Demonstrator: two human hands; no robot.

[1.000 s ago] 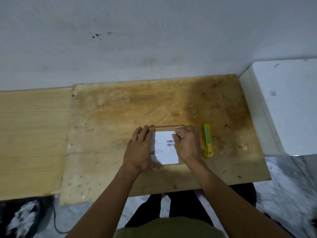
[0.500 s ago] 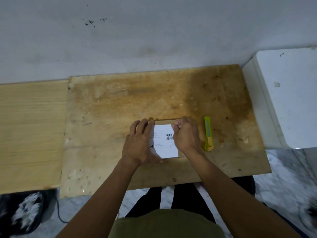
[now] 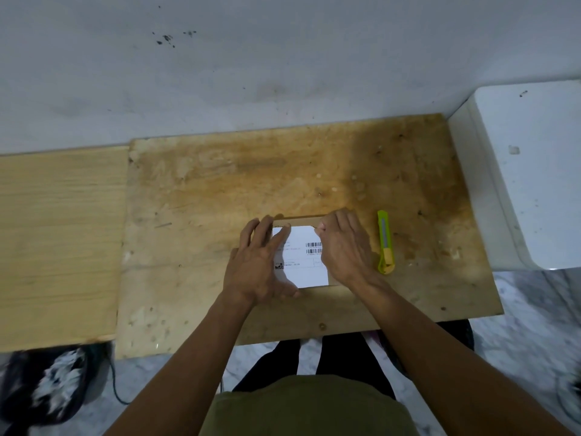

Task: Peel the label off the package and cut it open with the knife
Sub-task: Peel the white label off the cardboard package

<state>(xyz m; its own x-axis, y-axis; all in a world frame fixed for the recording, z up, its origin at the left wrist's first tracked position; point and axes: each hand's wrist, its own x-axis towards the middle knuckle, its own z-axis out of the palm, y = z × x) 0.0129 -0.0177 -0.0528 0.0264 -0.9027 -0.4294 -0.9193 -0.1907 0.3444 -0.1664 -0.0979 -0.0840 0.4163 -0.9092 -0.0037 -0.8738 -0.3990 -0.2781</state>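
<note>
Right hand (image 3: 344, 247) has crept to the label (image 3: 306, 265) corner, pinching — left hand (image 3: 256, 262) flat on package (image 3: 298, 220) — peel barely begun.

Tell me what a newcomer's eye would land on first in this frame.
First the white label on the brown package at the middle of the stained plywood board, framed by both hands: the left hand lies flat on its left side, while the right hand works at its upper right corner. Next, the bright yellow-green knife lying untouched on the board just right of the right hand.
</note>
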